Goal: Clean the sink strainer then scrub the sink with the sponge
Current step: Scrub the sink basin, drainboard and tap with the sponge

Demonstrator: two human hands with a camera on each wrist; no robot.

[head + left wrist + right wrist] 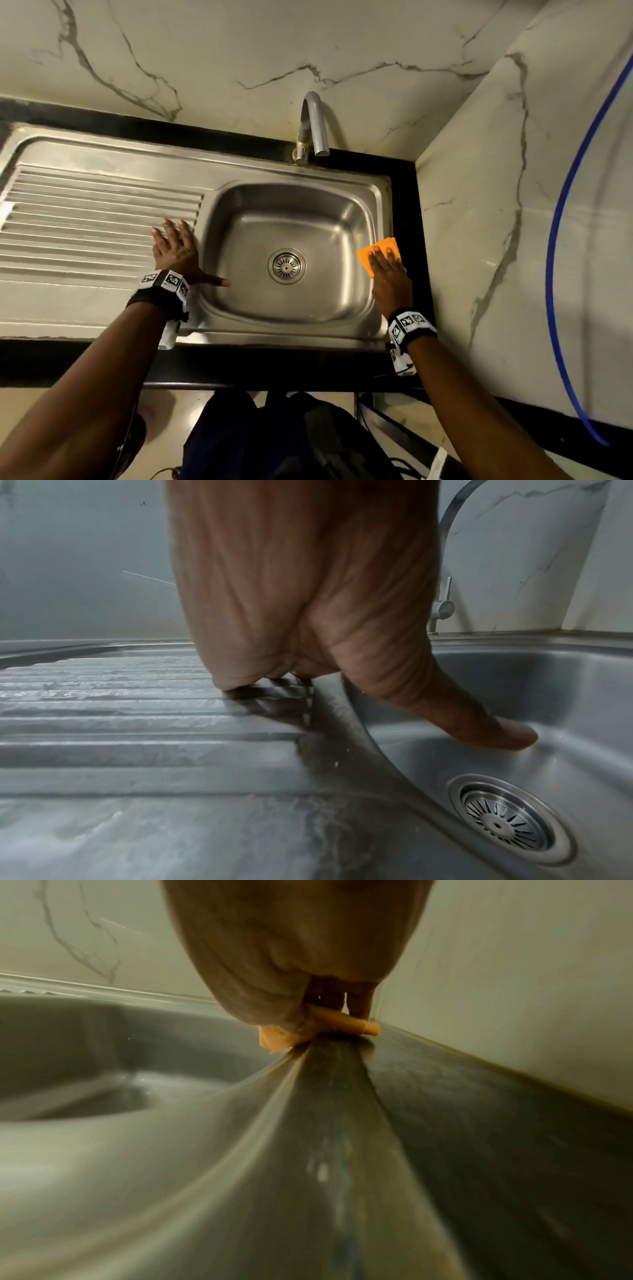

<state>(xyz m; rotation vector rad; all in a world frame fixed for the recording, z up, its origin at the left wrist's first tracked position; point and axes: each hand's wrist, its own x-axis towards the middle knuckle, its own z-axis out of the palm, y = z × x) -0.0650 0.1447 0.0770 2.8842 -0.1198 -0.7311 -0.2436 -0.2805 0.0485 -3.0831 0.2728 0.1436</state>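
Observation:
A steel sink [239, 205] holds a round metal strainer [287, 266] seated in the drain at the bowl's middle; the left wrist view shows the strainer [507, 823] too. My left hand [174, 245] lies flat on the ribbed drainboard [85, 219] beside the bowl, thumb hanging over the bowl's left rim [496, 731]. My right hand [388, 270] presses flat on a thin orange sponge [368, 255] on the sink's right rim. From the right wrist, the sponge [342, 1022] shows squeezed under the palm.
A curved tap [313, 126] stands behind the bowl. Marble walls close in at the back and right, with a black counter strip [416, 222] between sink and right wall. A blue hose [561, 240] arcs along the right wall.

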